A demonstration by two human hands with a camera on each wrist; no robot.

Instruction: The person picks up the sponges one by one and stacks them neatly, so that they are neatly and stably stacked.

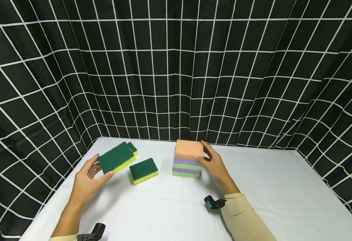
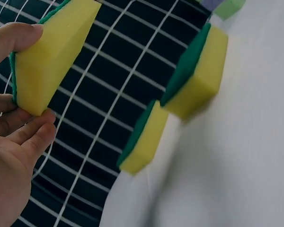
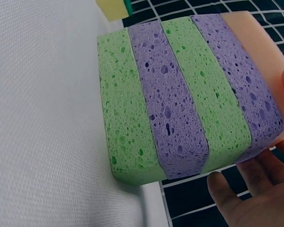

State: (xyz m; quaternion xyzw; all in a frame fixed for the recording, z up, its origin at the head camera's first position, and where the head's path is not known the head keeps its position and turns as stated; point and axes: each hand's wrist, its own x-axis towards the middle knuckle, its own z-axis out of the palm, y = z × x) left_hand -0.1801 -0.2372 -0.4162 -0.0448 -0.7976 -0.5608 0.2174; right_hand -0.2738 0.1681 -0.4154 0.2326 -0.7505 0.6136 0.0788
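My left hand (image 1: 84, 184) grips a green-and-yellow scouring sponge (image 1: 117, 158) by its near end, thumb on one side and fingers on the other. In the left wrist view this held sponge (image 2: 57, 56) is clear of the table. My right hand (image 1: 217, 167) pinches a peach sponge (image 1: 189, 149) between thumb and fingers. Under the peach sponge stands a stack of sponges, a purple sponge (image 3: 244, 80) uppermost and a green sponge (image 3: 125, 109) on the table, with alternating colours between. The peach sponge sits flat against the purple one.
Another scouring sponge (image 1: 144, 170) lies between my left hand and the stack, green side up. A further scouring sponge (image 1: 133, 148) lies behind the held one, partly hidden. A white-covered table (image 1: 169, 207) is backed by a black curtain (image 1: 176, 73) with white grid lines.
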